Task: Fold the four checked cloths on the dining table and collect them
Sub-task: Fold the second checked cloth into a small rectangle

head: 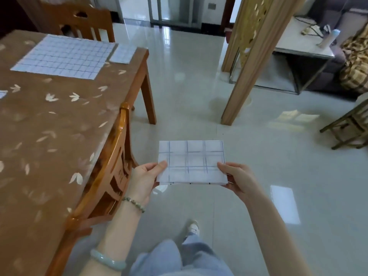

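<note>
A folded white cloth with blue checks (192, 162) is held flat in the air over the floor, to the right of the dining table (49, 126). My left hand (146, 179) pinches its left edge and my right hand (238, 179) pinches its right edge. One checked cloth (63, 56) lies spread open on the far part of the table. A small folded checked cloth (123, 53) lies beside it at the table's far right corner. A sliver of another cloth (3, 94) shows at the left frame edge.
A wooden chair (111, 172) stands tucked against the table's right side, close to my left arm. Another chair (83, 22) stands at the far end. A wooden pillar (245, 62), a low white table (302, 46) and a stool (350, 126) stand to the right on the tiled floor.
</note>
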A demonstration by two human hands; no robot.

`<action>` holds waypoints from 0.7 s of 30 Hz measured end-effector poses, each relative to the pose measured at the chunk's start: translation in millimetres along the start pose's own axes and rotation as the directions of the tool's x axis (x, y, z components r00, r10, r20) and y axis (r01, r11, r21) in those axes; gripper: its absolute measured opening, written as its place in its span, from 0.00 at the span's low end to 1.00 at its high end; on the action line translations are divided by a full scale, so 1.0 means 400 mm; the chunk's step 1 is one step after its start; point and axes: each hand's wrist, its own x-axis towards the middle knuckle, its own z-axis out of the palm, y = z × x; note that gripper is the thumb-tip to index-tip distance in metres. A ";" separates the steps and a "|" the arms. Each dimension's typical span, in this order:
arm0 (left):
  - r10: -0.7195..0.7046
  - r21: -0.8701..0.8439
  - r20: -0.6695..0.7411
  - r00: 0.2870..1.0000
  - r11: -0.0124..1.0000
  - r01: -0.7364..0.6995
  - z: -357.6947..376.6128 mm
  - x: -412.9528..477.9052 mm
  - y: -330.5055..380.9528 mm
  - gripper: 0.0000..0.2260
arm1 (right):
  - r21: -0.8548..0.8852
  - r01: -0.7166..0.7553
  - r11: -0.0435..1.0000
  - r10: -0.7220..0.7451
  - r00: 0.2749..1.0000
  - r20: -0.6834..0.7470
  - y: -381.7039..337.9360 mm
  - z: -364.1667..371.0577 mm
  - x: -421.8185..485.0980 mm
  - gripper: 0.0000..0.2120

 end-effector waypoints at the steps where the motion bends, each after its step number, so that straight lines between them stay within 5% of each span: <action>1: 0.000 -0.012 -0.011 1.000 1.000 0.000 0.017 0.017 0.023 0.11 | -0.018 0.005 1.000 -0.005 1.000 0.021 -0.036 0.000 0.036 0.10; 6: 0.045 -0.087 -0.103 0.994 0.995 -0.054 0.071 0.123 0.149 0.05 | -0.094 0.020 0.995 -0.009 0.992 0.124 -0.215 0.052 0.219 0.10; 21: 0.124 -0.176 -0.337 0.933 0.966 -0.191 0.033 0.585 0.486 0.08 | -0.232 0.107 0.967 -0.033 0.953 0.300 -0.641 0.395 0.743 0.09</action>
